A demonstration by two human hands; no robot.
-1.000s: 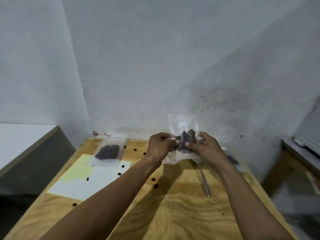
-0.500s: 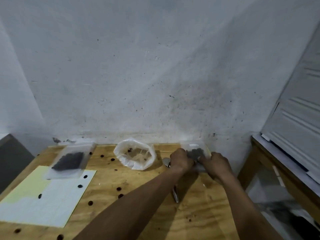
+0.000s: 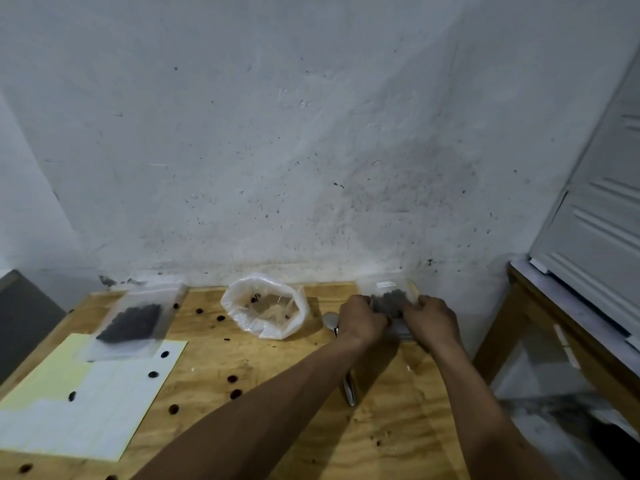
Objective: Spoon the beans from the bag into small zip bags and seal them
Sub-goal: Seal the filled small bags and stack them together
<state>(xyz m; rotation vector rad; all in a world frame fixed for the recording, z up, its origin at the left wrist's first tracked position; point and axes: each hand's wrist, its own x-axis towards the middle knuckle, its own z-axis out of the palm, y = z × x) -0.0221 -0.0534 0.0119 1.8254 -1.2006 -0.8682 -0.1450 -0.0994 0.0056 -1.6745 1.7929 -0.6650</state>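
Stretching across the lower part of the view, the plywood table (image 3: 398, 427) butts against a stained white wall, and everything for the job lies on it. A sheet of pale paper (image 3: 86, 403) covers the near left corner, and a filled zip bag (image 3: 133, 322) with a dark heap of beans rests flat across the sheet's far edge. Near the middle at the back sits the bulk bag (image 3: 265, 306), its rim rolled down; only a few beans show inside, so the supply looks close to spent. A metal spoon (image 3: 348, 382) lies between that bag and the hands, partly hidden under the left forearm. At the far right corner, the left hand (image 3: 362, 318) and the right hand (image 3: 433, 318) both hold the small zip bag (image 3: 391, 301), which lies on the table against the wall with beans heaped inside it. Fingers on both hands curl onto the plastic at its near edge; whether the strip is pressed closed cannot be told. Loose beans (image 3: 232, 379) dot the wood and paper.

Sealing this bag looks to be the step in hand. Next it likely calls for pinching along the whole strip, keeping beans clear of the track.
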